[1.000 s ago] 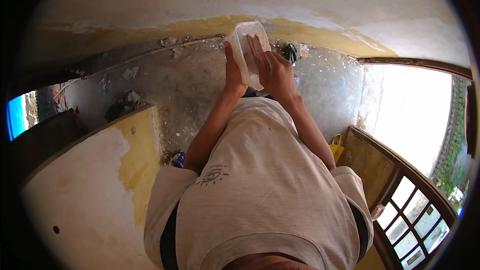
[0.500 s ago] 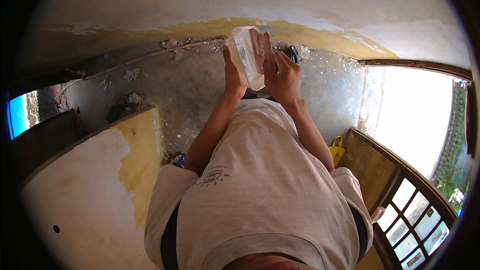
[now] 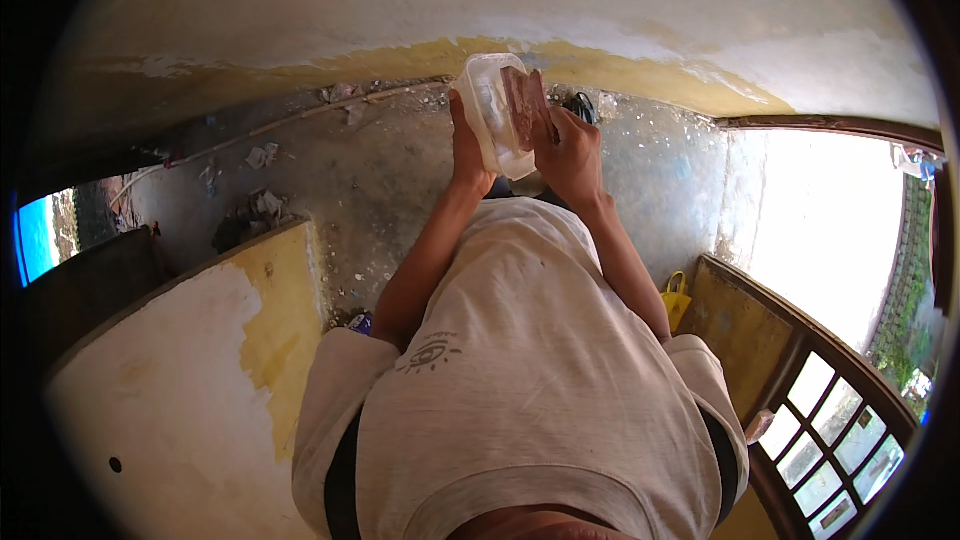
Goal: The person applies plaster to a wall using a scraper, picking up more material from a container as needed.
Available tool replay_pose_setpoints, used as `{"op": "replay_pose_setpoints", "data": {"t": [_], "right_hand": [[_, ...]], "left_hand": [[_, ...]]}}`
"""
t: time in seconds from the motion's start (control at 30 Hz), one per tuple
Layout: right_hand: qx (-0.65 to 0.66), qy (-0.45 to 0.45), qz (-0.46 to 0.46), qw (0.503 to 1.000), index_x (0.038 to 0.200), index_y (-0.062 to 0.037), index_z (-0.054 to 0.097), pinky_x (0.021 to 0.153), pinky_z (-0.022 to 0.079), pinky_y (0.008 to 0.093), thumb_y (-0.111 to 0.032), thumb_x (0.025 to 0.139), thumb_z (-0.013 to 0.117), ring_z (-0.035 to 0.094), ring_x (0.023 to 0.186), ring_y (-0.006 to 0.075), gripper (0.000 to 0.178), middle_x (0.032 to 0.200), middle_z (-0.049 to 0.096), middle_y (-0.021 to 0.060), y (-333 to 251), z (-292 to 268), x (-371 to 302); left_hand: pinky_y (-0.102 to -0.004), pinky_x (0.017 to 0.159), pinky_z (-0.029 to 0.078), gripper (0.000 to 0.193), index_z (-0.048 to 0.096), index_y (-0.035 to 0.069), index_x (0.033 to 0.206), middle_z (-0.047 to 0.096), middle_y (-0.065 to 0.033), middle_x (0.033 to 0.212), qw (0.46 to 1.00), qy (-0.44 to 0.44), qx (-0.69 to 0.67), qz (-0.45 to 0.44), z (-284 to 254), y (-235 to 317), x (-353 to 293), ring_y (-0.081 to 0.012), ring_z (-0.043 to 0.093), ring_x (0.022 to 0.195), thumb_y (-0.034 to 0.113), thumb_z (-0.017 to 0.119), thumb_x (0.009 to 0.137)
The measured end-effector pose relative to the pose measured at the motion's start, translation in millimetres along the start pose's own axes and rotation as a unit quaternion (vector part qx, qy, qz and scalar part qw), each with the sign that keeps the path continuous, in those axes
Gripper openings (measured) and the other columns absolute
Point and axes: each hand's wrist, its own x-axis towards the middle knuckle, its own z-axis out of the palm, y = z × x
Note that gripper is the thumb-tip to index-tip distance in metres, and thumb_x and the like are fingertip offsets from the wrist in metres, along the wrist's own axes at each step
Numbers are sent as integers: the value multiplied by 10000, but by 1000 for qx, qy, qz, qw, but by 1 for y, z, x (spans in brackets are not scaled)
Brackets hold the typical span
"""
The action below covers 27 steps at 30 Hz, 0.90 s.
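Observation:
In front of my chest, my left hand (image 3: 470,152) is wrapped round the left side of a translucent white plastic tub (image 3: 482,80), which is tilted. Whitish stuff shows inside it, though its texture is too blurred to tell. My right hand (image 3: 573,158) is closed on a flat reddish-brown spreader (image 3: 517,100) with a raised ridge along it. The spreader's flat part lies over the right side of the tub's opening, and its lower end is hidden by my fingers.
A wall (image 3: 640,70) with peeling yellow and white paint stands ahead. A long pole (image 3: 280,118) lies along its foot, near scraps and debris (image 3: 262,208). A low wall (image 3: 200,340) is at left; a yellow bag (image 3: 676,300) and a paned window frame (image 3: 835,430) are at right.
The tub's opening has turned more into view, and the spreader has shifted slightly lower and to the right across it. Both hands keep their hold.

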Motion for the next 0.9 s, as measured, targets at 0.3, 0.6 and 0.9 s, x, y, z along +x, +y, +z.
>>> {"op": "replay_pose_setpoints", "data": {"t": [0.3,0.6,0.9], "right_hand": [[8,-11,8,1000,790,31,593,573,479,428,-65,920,628,607,618,390,165,706,597,211,-4,0,1],[-2,-36,-16,999,774,30,578,567,470,441,-64,918,631,595,610,396,180,692,577,211,-6,6,1],[20,-30,12,999,787,32,563,580,475,452,-74,927,625,595,646,440,187,714,586,237,-6,9,-3]], "left_hand": [[-411,1040,521,775,452,110,1460,588,-106,1351,1000,-2,15,15,-2,1,2,-245,609,1224,702,207,1023],[-415,1017,535,772,481,99,1435,623,-101,1294,1000,24,5,6,1,4,-6,-233,634,1170,695,210,1026],[-441,1055,509,827,437,92,1479,574,-156,1378,1000,20,16,15,-2,4,-6,-283,596,1257,732,218,1004]]}}
